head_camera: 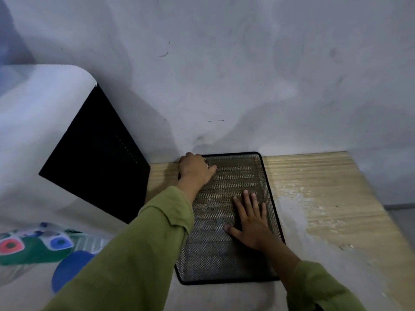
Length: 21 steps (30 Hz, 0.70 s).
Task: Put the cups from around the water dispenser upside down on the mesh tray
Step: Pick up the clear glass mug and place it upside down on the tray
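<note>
Black mesh tray (242, 162), one; right hand (250, 223) flat, fingers spread; left hand (195, 170), grip unclear.

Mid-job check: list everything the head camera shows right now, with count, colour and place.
mesh tray: one, black, flat on the table against the wall, no cup clearly standing on it
table: one, light wood with pale worn patches, under the tray
water dispenser: one, white body with a black side panel, left of the tray; red and blue tap buttons at lower left
wall: grey, scuffed, behind everything
small object: one, partly hidden under the left hand, too covered to identify
left hand: at the tray's far left corner, curled over that object
right hand: flat, fingers spread, on the tray mesh
sleeves: two, olive green
</note>
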Tool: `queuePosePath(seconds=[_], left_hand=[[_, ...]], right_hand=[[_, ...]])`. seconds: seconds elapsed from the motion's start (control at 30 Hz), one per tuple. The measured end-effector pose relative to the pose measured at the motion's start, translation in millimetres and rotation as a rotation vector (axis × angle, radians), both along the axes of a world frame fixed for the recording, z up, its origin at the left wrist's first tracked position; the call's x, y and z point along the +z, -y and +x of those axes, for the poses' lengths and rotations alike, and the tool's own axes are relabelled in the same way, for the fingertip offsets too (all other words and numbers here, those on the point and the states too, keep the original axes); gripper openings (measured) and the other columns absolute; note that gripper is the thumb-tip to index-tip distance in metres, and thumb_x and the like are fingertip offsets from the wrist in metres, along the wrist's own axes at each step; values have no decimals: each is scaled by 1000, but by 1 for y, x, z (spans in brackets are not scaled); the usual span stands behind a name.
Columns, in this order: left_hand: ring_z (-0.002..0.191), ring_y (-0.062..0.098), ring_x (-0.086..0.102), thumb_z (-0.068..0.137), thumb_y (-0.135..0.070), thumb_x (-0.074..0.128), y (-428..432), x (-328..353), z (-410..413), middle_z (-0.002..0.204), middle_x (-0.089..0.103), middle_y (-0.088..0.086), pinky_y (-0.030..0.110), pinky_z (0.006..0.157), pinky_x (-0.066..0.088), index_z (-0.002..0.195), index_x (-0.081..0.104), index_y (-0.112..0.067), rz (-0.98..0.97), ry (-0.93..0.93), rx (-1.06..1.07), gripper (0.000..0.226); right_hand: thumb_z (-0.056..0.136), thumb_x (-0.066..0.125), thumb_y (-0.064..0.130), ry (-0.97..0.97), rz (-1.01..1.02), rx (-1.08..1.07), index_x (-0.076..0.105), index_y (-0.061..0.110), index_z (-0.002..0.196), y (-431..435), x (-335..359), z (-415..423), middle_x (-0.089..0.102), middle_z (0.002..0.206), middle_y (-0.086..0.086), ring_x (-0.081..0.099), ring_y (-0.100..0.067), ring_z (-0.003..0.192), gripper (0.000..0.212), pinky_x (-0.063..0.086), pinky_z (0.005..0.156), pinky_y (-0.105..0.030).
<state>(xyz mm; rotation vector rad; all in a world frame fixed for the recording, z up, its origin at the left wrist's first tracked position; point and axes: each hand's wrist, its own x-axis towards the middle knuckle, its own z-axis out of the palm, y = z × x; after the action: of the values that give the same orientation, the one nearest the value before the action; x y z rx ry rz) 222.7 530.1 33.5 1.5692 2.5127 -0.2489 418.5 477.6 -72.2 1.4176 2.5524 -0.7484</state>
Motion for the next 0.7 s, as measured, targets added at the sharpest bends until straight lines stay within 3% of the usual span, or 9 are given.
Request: queuePosePath(seconds=[0.1, 0.17, 0.33, 0.4, 0.5, 0.63, 0.7], left_hand=[[113, 32, 53, 83, -66, 44, 2, -3, -1, 127, 52, 20, 36, 93, 46, 126, 48, -4, 30, 61, 50, 75], [114, 33, 53, 80, -70, 44, 3, -5, -2, 127, 52, 19, 36, 93, 46, 126, 48, -5, 56, 95, 70, 80], [113, 33, 56, 75, -77, 40, 8, -4, -4, 124, 58, 17, 38, 89, 49, 124, 51, -9, 100, 188, 154, 84], [116, 34, 54, 76, -75, 42, 15, -3, -4, 127, 56, 17, 40, 90, 48, 126, 47, -10, 142, 233, 183, 83], [117, 35, 55, 78, -70, 44, 35, 0, -3, 130, 55, 16, 41, 91, 46, 128, 44, -11, 219, 316, 219, 77], [121, 32, 53, 81, -63, 48, 86, 10, -5, 135, 53, 11, 41, 97, 45, 132, 41, -17, 295, 445, 212, 70], [119, 30, 55, 81, -62, 49, 119, 15, -8, 133, 57, 8, 38, 94, 46, 131, 43, -21, 342, 479, 219, 65]], right_hand=[[55, 15, 92, 5, -7, -4, -14, 28, 148, 1, 0, 1, -38, 150, -6, -36, -26, 138, 116, -23, 110, -47], [60, 15, 83, -2, -7, -10, -14, 28, 148, 1, 1, 1, -38, 149, -6, -37, -25, 137, 108, -22, 111, -48], [60, 17, 81, -4, -18, -16, -12, 28, 149, 0, 6, 0, -33, 154, -8, -36, -24, 137, 108, -21, 112, -49], [70, 32, 77, 17, -35, -22, -8, 28, 150, 0, 12, -2, -30, 156, -9, -33, -26, 140, 102, -18, 114, -50], [85, 54, 51, 12, -14, -52, 5, 23, 151, -2, 24, -6, -15, 160, -13, -19, -33, 146, 86, -9, 117, -51], [88, 56, 36, -53, 33, -97, 27, 13, 144, 18, 41, -18, 17, 157, -19, 10, -36, 146, 68, 8, 121, -49], [86, 56, 33, -109, 78, -87, 36, 13, 139, 35, 49, -25, 35, 146, -18, 30, -34, 137, 60, 23, 118, -45]])
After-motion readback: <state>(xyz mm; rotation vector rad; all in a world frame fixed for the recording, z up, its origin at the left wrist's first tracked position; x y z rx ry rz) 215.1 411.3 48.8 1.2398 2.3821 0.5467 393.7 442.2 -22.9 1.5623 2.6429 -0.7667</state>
